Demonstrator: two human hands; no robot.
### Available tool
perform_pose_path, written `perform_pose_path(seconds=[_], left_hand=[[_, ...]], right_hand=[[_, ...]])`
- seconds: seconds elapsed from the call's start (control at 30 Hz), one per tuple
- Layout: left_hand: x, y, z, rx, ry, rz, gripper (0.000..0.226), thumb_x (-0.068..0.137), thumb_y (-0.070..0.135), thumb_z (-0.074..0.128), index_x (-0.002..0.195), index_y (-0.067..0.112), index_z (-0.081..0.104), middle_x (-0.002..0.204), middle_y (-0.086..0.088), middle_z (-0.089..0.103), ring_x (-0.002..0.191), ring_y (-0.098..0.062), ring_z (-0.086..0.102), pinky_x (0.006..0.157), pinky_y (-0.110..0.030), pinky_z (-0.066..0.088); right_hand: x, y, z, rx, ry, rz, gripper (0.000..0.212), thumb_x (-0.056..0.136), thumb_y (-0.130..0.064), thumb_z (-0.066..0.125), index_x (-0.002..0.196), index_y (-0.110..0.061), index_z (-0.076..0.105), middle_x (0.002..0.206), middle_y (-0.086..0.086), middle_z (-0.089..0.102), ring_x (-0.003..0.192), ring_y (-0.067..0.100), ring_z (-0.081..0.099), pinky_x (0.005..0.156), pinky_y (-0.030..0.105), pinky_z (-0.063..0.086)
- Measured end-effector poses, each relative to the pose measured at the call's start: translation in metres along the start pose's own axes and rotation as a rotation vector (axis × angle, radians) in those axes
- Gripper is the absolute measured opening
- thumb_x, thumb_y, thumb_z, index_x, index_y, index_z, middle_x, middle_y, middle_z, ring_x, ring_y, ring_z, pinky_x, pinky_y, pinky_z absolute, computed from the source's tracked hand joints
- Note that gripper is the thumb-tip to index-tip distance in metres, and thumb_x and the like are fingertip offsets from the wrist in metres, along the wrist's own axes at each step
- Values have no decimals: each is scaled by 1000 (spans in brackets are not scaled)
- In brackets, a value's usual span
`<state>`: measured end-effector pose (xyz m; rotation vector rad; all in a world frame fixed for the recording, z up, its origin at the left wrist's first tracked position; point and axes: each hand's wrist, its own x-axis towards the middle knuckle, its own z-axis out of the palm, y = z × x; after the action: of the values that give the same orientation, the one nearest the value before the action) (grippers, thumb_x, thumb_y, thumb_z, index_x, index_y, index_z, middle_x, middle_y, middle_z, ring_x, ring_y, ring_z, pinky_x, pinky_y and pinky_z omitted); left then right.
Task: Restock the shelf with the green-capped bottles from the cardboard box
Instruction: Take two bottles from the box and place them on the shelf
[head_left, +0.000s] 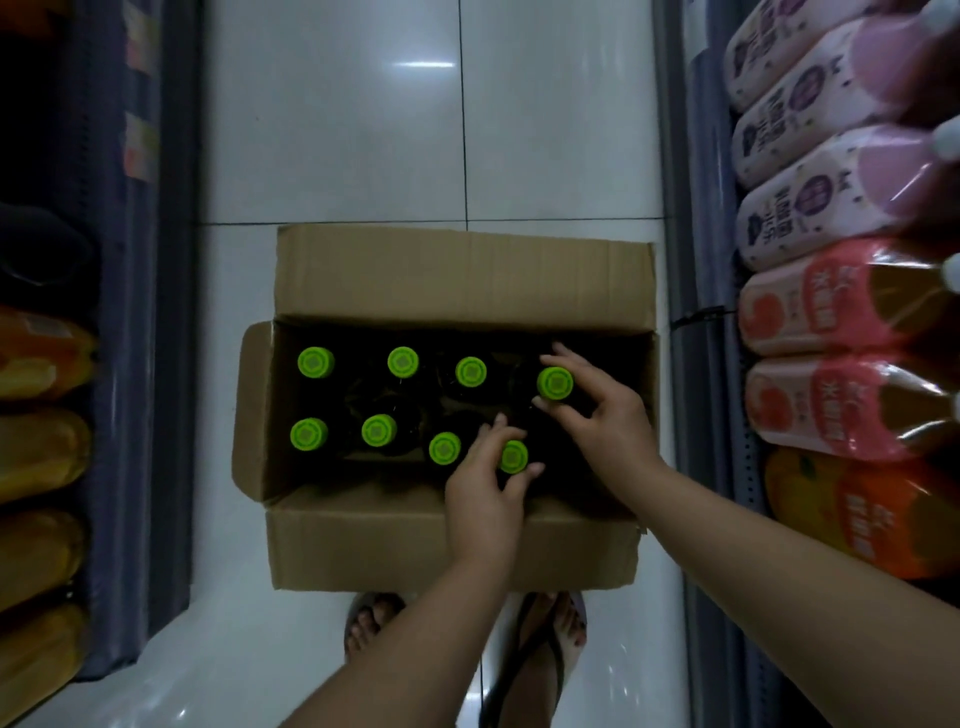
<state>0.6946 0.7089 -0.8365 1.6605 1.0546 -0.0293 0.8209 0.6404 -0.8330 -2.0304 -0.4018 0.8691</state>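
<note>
An open cardboard box (452, 551) stands on the white tiled floor between two shelves. Several dark bottles with green caps stand upright in it in two rows. My left hand (485, 493) reaches into the box, its fingers closing around the neck of the green-capped bottle (513, 456) at the right end of the near row. My right hand (602, 415) has its fingertips around the cap of the green-capped bottle (555, 383) at the right end of the far row. Both bottles still stand in the box.
The right shelf (737, 467) holds lying bottles with pink, red and orange labels (831, 306). The left shelf (130, 364) carries orange and yellow bottles (41, 452). My feet in sandals (545, 639) stand just behind the box on the floor (332, 130).
</note>
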Motion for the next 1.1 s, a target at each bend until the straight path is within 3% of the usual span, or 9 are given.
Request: perform_pose_path(seconds=[0.2, 0.33, 0.53, 0.6, 0.7, 0.77, 0.83, 1.0, 1.1], left_hand=[[-22, 62, -54, -44, -60, 151, 34, 68, 20, 81, 98, 30, 69, 121, 20, 62, 128, 4, 43, 107, -29, 38], [-51, 147, -98, -97, -156, 300, 36, 64, 42, 74, 98, 33, 69, 112, 21, 67, 125, 6, 46, 114, -38, 31], [-124, 316, -179, -227, -233, 461, 35, 65, 40, 72, 99, 37, 68, 105, 7, 70, 107, -12, 63, 93, -37, 51], [-155, 370, -207, -204, -307, 545, 35, 67, 38, 71, 102, 36, 68, 102, 3, 70, 102, -14, 64, 88, -31, 52], [-205, 448, -244, -260, -382, 634, 34, 67, 35, 69, 100, 42, 68, 98, -1, 69, 92, -10, 65, 77, -19, 51], [-239, 496, -265, -276, -438, 718, 32, 69, 35, 68, 100, 42, 67, 94, 1, 69, 88, -10, 64, 76, -20, 50], [-279, 542, -282, -270, -498, 817, 30, 72, 33, 68, 101, 40, 67, 92, 4, 70, 84, -8, 64, 75, -20, 50], [-382, 629, -298, -279, -678, 980, 21, 76, 34, 71, 97, 34, 68, 87, -2, 69, 72, -5, 63, 61, -14, 49], [-430, 660, -292, -244, -815, 1081, 19, 79, 45, 67, 97, 42, 66, 92, 6, 70, 83, -2, 65, 67, -13, 50]], right_hand=[[-36, -68, -49, 133, 116, -127, 45, 82, -13, 69, 110, -46, 60, 134, -12, 55, 130, 7, 46, 108, 39, 41], [-76, -140, -96, 161, 203, -207, 35, 81, -14, 69, 112, -27, 63, 124, -8, 62, 121, 5, 54, 103, 32, 45], [-174, -283, -171, 232, 382, -281, 41, 78, -49, 66, 114, -30, 64, 115, -9, 68, 114, 15, 60, 97, 39, 49], [-215, -341, -196, 235, 448, -323, 33, 80, -47, 64, 109, -32, 64, 108, -11, 69, 105, 12, 64, 88, 28, 51], [-280, -418, -232, 286, 590, -382, 23, 84, -33, 61, 104, -22, 63, 99, -9, 69, 91, 8, 65, 77, 18, 51], [-324, -466, -250, 308, 664, -421, 12, 89, -27, 58, 98, -21, 62, 87, -11, 67, 76, 4, 62, 68, 13, 50], [-370, -506, -264, 289, 755, -446, 14, 90, -25, 52, 97, -17, 61, 87, -8, 66, 77, 0, 60, 71, 11, 48], [-481, -570, -285, 233, 973, -473, 37, 83, -53, 53, 99, -22, 63, 95, -6, 66, 89, 8, 61, 77, 22, 47], [-541, -581, -287, 173, 1097, -439, 44, 81, -64, 50, 100, -26, 63, 97, -3, 64, 92, 15, 62, 78, 28, 49]])
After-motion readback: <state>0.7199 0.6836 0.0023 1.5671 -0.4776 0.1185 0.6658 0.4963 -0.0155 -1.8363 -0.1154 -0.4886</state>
